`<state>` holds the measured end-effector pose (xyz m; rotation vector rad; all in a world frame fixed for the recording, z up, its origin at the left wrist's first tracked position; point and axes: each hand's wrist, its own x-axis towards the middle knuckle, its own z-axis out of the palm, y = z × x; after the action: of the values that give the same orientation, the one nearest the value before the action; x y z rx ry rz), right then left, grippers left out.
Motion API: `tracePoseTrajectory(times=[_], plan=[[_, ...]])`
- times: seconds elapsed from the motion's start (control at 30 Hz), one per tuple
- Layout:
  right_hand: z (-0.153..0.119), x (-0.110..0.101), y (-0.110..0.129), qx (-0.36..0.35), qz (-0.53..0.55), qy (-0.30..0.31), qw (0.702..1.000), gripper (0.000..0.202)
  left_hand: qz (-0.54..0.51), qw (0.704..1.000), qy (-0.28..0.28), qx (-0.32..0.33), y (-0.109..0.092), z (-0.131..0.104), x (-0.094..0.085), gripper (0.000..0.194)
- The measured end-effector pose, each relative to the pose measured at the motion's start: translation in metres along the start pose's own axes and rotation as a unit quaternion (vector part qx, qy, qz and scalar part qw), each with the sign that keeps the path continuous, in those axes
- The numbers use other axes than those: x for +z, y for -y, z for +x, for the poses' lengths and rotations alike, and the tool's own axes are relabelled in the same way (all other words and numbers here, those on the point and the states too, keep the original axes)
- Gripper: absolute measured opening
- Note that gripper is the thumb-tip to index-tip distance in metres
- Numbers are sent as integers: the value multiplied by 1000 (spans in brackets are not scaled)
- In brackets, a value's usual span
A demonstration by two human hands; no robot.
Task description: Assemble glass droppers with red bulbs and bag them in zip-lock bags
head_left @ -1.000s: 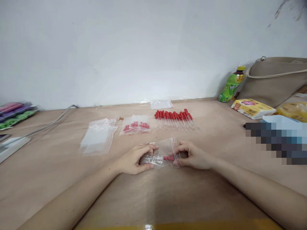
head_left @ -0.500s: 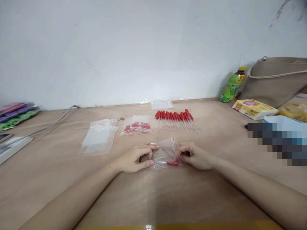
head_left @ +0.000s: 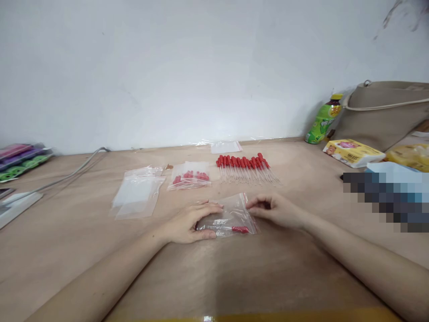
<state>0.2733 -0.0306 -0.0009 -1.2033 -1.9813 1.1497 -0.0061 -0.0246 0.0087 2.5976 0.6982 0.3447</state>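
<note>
A clear zip bag (head_left: 231,209) lies flat on the table in front of me, its red-lined zip edge facing right. Inside it, along the near side, is a dropper (head_left: 240,229) with a red rubber bulb and a clear tube. My left hand (head_left: 191,222) rests over the bag's left end, thumb and fingers spread apart. At the zip edge, the thumb and fingertips of my right hand (head_left: 273,211) are closed in a pinch on the bag's upper right side. Beyond the bag, several loose red-bulbed droppers (head_left: 243,163) lie in a row.
Flat zip bags (head_left: 139,192) are stacked to the left, beside bags with red bulbs inside (head_left: 191,176). Another bag (head_left: 226,146) lies by the wall. A green bottle (head_left: 323,120), yellow tissue pack (head_left: 353,152) and handbag (head_left: 385,112) stand right; a cable (head_left: 80,166) runs at left.
My right hand has moved up along the zip edge, away from the dropper's bulb. The left fingers have spread a little wider, and the dropper's tube shows more clearly.
</note>
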Motion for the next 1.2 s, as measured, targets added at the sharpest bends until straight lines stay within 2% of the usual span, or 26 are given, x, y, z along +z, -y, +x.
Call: tracePoseTrajectory(times=[0.1,0.17,0.3,0.4,0.53,0.83,0.93,1.07,1.13,1.2], plan=[[14,-26,-10,36,-3,-149,988,24,4,1000,1,3,-2,0,-1,48],[28,-50,-20,57,-94,-258,960,21,18,1000,7,8,-4,1,-2,44],[61,-89,-40,99,-190,-367,905,20,57,998,40,3,-4,2,-3,42],[84,-99,-50,123,-177,-388,896,33,68,997,46,-3,-3,2,-3,40],[106,-94,-54,139,-162,-399,892,44,68,997,43,-5,-3,2,-3,40],[124,-90,-48,134,-93,-446,880,15,65,997,42,-5,-5,3,-3,41],[116,-93,-36,110,-55,-441,889,14,67,997,46,-7,-5,3,-3,41],[85,-92,-15,30,40,-435,899,13,72,996,48,-5,-5,3,-2,44],[64,-84,-10,-7,116,-436,892,17,75,996,46,-6,-4,3,-1,49],[44,-69,-10,8,179,-431,884,22,73,996,41,-7,-3,3,0,54]])
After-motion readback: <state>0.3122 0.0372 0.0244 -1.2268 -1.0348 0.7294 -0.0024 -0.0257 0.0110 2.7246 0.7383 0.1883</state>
